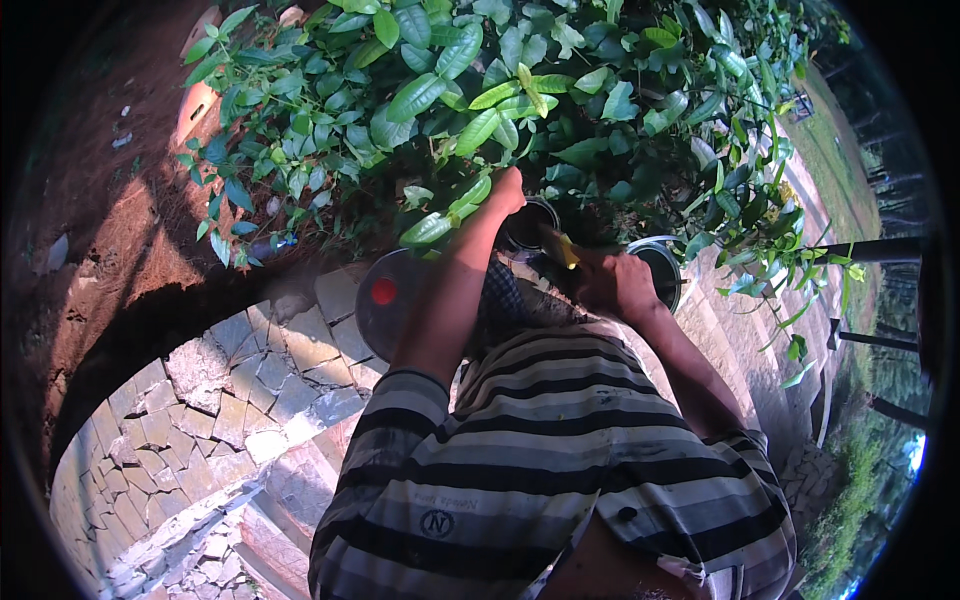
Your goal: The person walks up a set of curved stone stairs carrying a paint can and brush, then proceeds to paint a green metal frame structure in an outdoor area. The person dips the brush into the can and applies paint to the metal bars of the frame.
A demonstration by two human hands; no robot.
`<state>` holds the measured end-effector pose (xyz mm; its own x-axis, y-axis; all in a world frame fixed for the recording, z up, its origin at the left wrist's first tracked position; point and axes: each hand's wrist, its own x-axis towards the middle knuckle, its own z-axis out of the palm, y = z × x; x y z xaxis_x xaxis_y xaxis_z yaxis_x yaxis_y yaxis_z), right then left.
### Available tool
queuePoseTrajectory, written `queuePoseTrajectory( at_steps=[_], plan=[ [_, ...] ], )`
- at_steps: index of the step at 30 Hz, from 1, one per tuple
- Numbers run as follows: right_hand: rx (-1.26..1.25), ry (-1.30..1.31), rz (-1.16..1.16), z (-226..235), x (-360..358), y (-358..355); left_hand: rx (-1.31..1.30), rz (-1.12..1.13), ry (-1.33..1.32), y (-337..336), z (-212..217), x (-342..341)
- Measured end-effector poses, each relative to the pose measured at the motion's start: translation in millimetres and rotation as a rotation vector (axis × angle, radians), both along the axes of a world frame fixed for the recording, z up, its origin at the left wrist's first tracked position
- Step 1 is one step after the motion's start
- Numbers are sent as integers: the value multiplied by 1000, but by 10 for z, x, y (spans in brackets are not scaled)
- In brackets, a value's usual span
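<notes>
My left hand (509, 190) is closed at the far left rim of a dark open can (541, 212), its fingertips hidden behind the hand. Just right of that can, my right hand (622, 282) is closed around what looks like a paintbrush (568, 251) with a yellow part, pointing toward the can's mouth. Shadow blurs the brush's outline. Beside my right wrist stands a second open container (662, 262) with a pale rim, partly covered by my hand.
A leafy green bush (480, 90) overhangs both hands. Under my left forearm lies a round grey lid-like disc (372, 325) with a red spot. Cracked stone paving (215, 395) spreads at left, reddish soil (120, 250) beyond it. Dark posts (875, 250) stand at right.
</notes>
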<state>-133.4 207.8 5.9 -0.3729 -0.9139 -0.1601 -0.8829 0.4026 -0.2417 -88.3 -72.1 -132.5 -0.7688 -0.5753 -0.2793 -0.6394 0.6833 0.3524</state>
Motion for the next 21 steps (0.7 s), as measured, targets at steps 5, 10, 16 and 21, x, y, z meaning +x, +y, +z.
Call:
queuePoseTrajectory(
  at_steps=[5, 10, 16, 21],
  plan=[
    [-30, 83, 65, -326, -159, 481, 53, 55, 71, -87, -225, 11],
    [-188, 192, 81, -451, -224, 650, 40, -3, 47, -14, -51, -13],
    [-35, 41, -6, -493, -116, 125, 92, -16, 97, -86, -109, -10],
    [80, 188, 65, -627, -81, 243, 92, 34, 107, -68, -207, -69]
  ],
)
